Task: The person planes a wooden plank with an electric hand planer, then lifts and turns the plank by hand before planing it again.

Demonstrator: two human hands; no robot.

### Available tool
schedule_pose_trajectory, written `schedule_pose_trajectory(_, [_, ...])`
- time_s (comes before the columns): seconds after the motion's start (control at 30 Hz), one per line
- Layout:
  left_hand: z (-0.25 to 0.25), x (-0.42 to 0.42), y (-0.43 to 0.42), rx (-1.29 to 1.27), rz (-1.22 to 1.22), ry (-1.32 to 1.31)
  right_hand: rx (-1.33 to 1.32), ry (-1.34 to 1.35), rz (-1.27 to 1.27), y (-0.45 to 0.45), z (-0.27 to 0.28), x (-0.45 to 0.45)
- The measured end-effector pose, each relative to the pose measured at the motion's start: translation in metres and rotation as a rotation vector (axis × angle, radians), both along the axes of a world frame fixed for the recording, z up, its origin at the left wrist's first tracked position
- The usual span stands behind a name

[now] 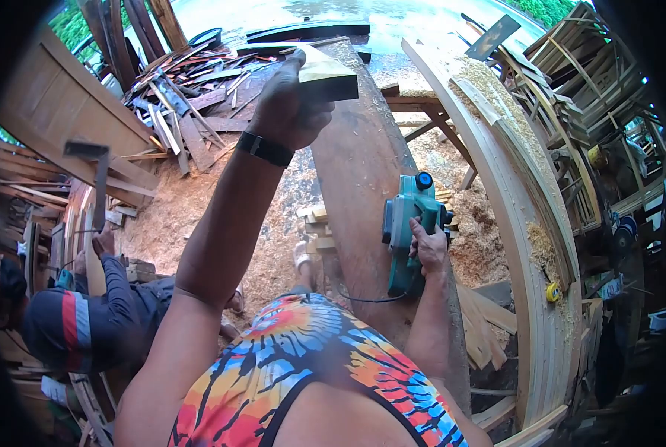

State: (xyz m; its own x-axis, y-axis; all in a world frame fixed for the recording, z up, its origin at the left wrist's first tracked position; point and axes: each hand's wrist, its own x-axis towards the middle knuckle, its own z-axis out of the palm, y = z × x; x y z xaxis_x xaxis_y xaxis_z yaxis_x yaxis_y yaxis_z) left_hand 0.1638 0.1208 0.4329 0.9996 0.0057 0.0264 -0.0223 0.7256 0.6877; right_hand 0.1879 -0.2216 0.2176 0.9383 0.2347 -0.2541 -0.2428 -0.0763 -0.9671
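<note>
The left grip [292, 108], wrapped round a wooden block [331, 83], is raised forward and to the left of the power planer [405, 242]. The right grip [428, 247] encloses the planer's handle; the planer's long axis runs roughly along the surface [359, 149] beneath.

We count our two hands [288, 112] [430, 247], one planer [402, 246], one held block [331, 83], one wristband [264, 149], one tape measure [552, 292]. We see one co-worker [109, 320].
</note>
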Motion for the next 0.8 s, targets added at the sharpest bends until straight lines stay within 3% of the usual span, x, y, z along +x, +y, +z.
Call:
schedule_pose_trajectory(0.43, [-0.010,0.005,0.003,-0.026,-0.072,-0.080,-0.003,-0.005,0.003,0.000,0.000,0.000])
schedule_pose_trajectory(0.53, [-0.021,0.001,-0.014,0.190,0.165,0.096,0.011,-0.001,0.005,-0.001,-0.002,0.001])
schedule_pose_trajectory(0.57, [-0.045,0.009,-0.012,0.076,0.164,0.143,0.011,-0.010,0.009,-0.001,-0.003,0.002])
schedule_pose_trajectory(0.67, [-0.100,-0.002,-0.021,0.209,0.189,0.368,0.005,-0.014,0.011,-0.001,-0.004,0.001])
schedule_pose_trajectory(0.7, [-0.129,0.003,-0.021,0.270,0.186,0.542,-0.004,-0.007,0.011,-0.001,-0.001,0.000])
schedule_pose_trajectory(0.73, [-0.174,0.005,-0.019,0.238,0.154,0.508,-0.012,-0.002,0.010,-0.001,0.001,0.000])
schedule_pose_trajectory(0.77, [-0.188,-0.005,-0.032,0.493,0.194,0.523,-0.001,-0.005,0.007,0.000,0.000,0.001])
schedule_pose_trajectory(0.8, [-0.193,-0.013,-0.056,0.770,0.410,0.643,0.008,-0.006,0.005,0.000,-0.002,0.001])
